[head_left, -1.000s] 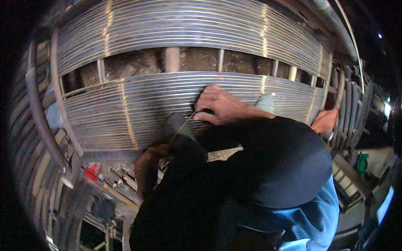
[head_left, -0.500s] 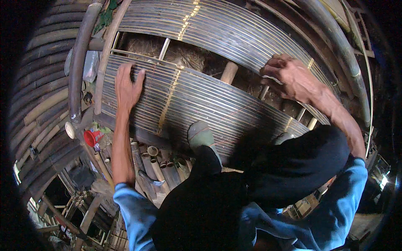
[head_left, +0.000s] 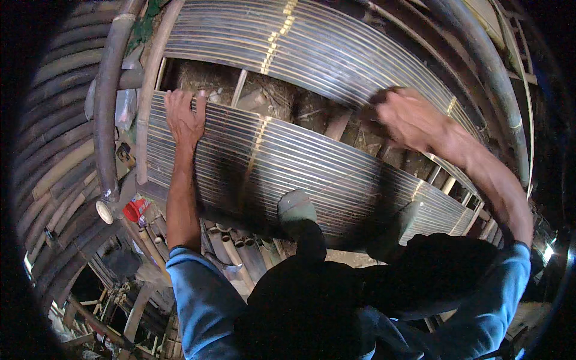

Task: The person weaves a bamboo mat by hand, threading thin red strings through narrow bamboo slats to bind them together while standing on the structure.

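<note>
Two panels of narrow, dark bamboo slats with pale bindings lie on a frame, a gap between them. At the left end of the near slat panel (head_left: 312,156), my left hand (head_left: 186,117) has its fingers bent over the far edge, the thumb set apart. My right hand (head_left: 408,117) is over the right part of the gap, by the near edge of the far slat panel (head_left: 336,54). Its fingers look curled but are smeared and in shadow, so what they hold, if anything, does not show.
My shod foot (head_left: 297,207) rests on the near panel. Pale crosspieces (head_left: 239,87) bridge the gap. A thick bamboo pole (head_left: 111,102) rises at the left, with a red container (head_left: 137,209) near its base. Cut bamboo tubes (head_left: 231,249) lie below the panel.
My left hand has gone from lying on the slats to their far edge. The gap between the panels looks slightly wider. My right hand has moved and blurred, and the whole view has shifted a little.
</note>
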`<state>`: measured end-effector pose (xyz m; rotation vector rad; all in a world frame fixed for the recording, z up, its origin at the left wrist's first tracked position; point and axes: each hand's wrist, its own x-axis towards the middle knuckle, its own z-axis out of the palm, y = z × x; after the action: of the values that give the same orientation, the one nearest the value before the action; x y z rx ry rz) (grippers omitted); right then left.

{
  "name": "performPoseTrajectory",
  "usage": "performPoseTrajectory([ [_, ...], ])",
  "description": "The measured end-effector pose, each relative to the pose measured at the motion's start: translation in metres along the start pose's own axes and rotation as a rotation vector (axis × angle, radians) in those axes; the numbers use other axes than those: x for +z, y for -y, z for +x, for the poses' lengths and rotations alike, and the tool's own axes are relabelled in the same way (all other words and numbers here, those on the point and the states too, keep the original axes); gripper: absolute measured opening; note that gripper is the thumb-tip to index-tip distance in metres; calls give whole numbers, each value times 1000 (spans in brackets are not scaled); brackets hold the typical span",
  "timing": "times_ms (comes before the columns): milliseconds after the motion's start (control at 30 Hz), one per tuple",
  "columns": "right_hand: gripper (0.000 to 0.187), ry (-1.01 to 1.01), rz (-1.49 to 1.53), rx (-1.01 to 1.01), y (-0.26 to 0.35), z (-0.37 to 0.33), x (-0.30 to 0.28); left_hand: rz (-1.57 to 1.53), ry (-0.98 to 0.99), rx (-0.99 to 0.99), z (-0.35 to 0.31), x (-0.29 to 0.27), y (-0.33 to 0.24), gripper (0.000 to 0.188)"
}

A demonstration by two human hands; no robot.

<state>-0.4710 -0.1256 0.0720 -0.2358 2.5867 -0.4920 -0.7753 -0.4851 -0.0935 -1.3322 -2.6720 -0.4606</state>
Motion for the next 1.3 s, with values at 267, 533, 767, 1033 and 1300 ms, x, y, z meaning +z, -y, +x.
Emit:
performPoseTrajectory([
  [267, 64, -289, 809, 428, 61, 118, 86, -214, -279, 14, -41, -16, -71, 42],
  [533, 54, -441, 863, 588, 90, 125, 128, -136, -365, -125, -69, -11, -95, 10],
  [767, 56, -407, 908, 561, 93, 126, 121, -116, 220, -569, -60, -51, -92, 24],
  [1033, 57, -406, 834, 584, 90, 120, 124, -1028, 32, -1042, -119, -236, 58, 31],
  [1300, 53, -480, 944, 581, 82, 165, 118, -1196, -345, -700, -52, -303, 144, 36],
])
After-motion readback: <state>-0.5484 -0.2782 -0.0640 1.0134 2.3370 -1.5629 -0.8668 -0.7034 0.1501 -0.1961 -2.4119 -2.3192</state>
